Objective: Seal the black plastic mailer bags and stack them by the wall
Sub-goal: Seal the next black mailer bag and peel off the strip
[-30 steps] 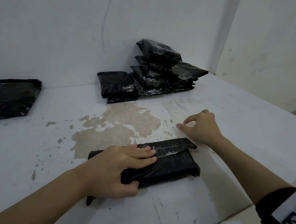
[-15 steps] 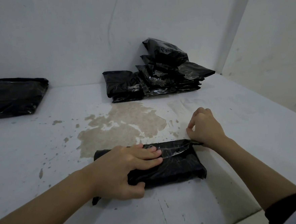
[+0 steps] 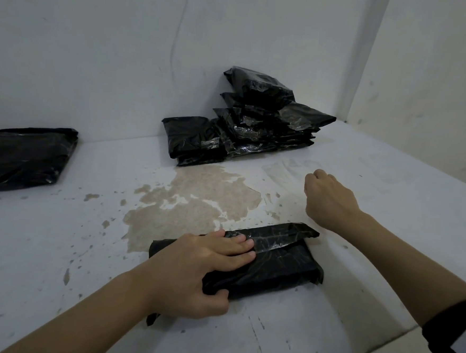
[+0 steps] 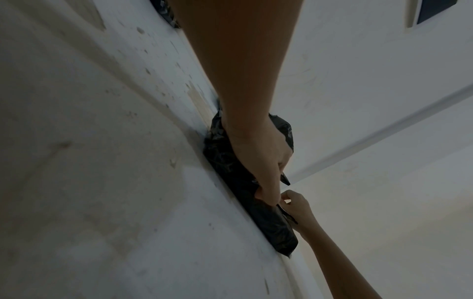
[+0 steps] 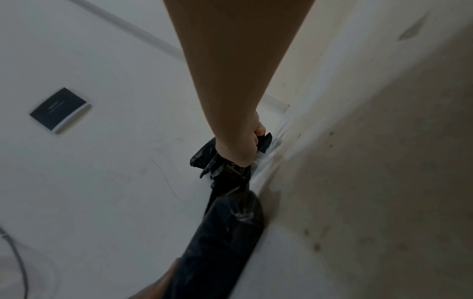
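Black plastic mailer bag (image 3: 272, 261) lies flat on the white table (image 3: 390, 204), near its front edge, with its flap folded over the top. The left hand (image 3: 200, 273) grips the bag's left part — straight fingers (image 3: 238, 245) pressing down across the folded flap, thumb (image 3: 215, 299) curled round the near edge. The right hand (image 3: 329, 199) sits at the bag's far right corner with its fingers curled in; the left wrist view shows thumb and forefinger drawn together beside the flap's edge, but whether they pinch the plastic cannot be told. Farther back, against the wall (image 3: 97, 56), stands a stack of mailer bags (image 3: 260, 117), untidily piled, with one more mailer (image 3: 193, 137) lying just beside it on the left. Well apart, at the table's far left, rests a flat black bag (image 3: 23, 156). Between the stack and the hands, a brownish patch (image 3: 194, 198) shows where the white surface has worn away.
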The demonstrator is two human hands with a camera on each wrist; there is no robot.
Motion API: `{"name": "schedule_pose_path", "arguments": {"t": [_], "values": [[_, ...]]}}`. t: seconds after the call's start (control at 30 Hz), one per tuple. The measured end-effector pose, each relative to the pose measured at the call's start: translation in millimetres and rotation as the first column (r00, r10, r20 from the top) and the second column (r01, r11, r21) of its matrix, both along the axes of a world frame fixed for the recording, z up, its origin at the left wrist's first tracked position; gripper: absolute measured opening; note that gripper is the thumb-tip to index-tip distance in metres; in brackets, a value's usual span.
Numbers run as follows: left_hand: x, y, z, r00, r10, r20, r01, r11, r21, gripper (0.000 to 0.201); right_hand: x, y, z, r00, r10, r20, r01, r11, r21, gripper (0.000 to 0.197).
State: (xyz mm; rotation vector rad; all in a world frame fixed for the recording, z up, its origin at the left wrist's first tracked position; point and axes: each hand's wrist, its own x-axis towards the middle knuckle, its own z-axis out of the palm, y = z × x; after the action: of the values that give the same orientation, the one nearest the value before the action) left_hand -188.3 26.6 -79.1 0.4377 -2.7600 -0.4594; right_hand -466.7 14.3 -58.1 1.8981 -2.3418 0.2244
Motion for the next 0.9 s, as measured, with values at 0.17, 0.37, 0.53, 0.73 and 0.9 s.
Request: {"name": "schedule_pose_path", "arguments": {"t": [0.17,0.37,0.53,0.73,0.9], "values": [[0.0,-0.5,-1.4,1.000,0.001,-0.001,-0.001,1.000,-0.013,0.064,0.1,-2.0,-13.1,0.990,-0.027,0.141,0.047,0.989,-0.137,0.021],[-0.5,-0.5,-1.4,1.000,-0.001,-0.014,0.001,1.000,0.004,0.064,-1.5,-5.8,-24.4,0.987,0.049,0.155,-0.011,0.971,-0.238,0.031],[-0.8,-0.5,-1.4,1.000,0.005,-0.010,-0.005,1.000,-0.010,0.063,4.4,-18.3,0.2,0.987,0.130,0.094,-0.090,0.933,-0.349,0.030],[-1.2,0.6,-1.5,1.000,0.005,-0.005,-0.005,1.000,-0.017,0.063,1.3,-34.2,23.0,0.982,0.151,0.115,-0.108,0.943,-0.315,0.028],[-0.6,-0.6,-0.4,1.000,0.005,0.000,-0.005,1.000,-0.006,0.064,4.1,-42.0,40.8,0.987,0.145,0.072,-0.116,0.942,-0.316,0.026]]}}
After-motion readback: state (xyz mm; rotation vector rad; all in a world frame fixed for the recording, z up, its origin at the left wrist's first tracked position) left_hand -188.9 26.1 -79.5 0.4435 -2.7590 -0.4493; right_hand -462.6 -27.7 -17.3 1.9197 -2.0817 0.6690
